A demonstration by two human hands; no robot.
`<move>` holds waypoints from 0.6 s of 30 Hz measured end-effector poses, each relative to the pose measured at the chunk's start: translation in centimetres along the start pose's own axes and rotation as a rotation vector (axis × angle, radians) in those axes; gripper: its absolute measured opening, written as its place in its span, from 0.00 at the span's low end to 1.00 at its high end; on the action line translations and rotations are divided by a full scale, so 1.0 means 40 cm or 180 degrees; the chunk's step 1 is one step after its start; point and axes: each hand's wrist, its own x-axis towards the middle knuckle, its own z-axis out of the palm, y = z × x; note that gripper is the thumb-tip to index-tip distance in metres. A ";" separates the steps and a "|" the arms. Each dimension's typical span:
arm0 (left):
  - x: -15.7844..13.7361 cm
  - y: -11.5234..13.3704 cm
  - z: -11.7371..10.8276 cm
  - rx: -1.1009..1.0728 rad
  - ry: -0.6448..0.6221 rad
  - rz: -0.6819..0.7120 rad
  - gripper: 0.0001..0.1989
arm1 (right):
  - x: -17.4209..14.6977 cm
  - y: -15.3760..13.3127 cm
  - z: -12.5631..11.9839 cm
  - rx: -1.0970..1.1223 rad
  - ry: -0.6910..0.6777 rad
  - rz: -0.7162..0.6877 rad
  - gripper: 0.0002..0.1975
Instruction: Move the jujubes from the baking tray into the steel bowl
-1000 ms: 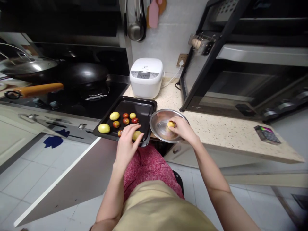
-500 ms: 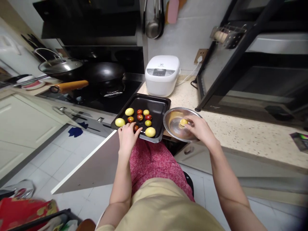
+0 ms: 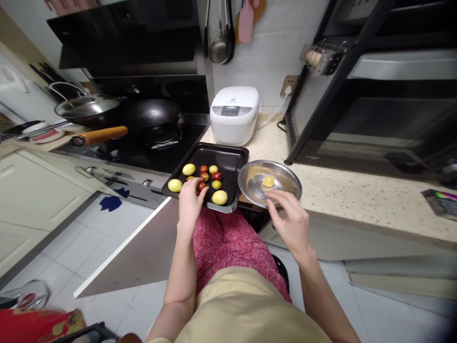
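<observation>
My left hand (image 3: 191, 202) is over the near edge of a black baking tray (image 3: 228, 162). Its thumb and fingers close around a small red-brown jujube (image 3: 202, 186), partly covered by them. Around it in the tray lie several more jujubes, among them a dark red one (image 3: 216, 176) and a yellow-green one (image 3: 216, 185), plus larger pale yellow oval fruits (image 3: 219, 197). A round yellow piece (image 3: 268, 181) rests inside the steel bowl (image 3: 246, 188) right of the tray. My right hand (image 3: 291, 221) is empty at the bowl's near rim, thumb and fingers slightly apart.
Behind the tray stands a white rice cooker (image 3: 234, 116). A large black oven (image 3: 389, 124) occupies the right counter. On the left stove sit a wok (image 3: 153, 112) and a lidded pan (image 3: 87, 107). An open cabinet door (image 3: 132, 257) juts out below, beside my legs.
My right hand has let go of the yellow piece in the bowl and drawn back toward me. My left hand has shifted slightly up the tray with the jujube at its fingertips.
</observation>
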 end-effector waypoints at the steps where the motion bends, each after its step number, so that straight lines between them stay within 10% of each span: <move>1: -0.006 0.014 0.000 -0.0332 0.0054 0.0108 0.11 | -0.005 -0.008 0.006 0.0066 -0.0014 -0.0038 0.11; 9: -0.101 0.179 0.049 -0.2141 -0.0460 0.0353 0.15 | -0.022 -0.034 0.046 0.0275 -0.0254 -0.0402 0.18; 18: -0.148 0.216 0.103 -0.2857 -0.0939 0.0419 0.20 | -0.038 -0.021 0.038 0.0407 -0.0172 -0.0327 0.20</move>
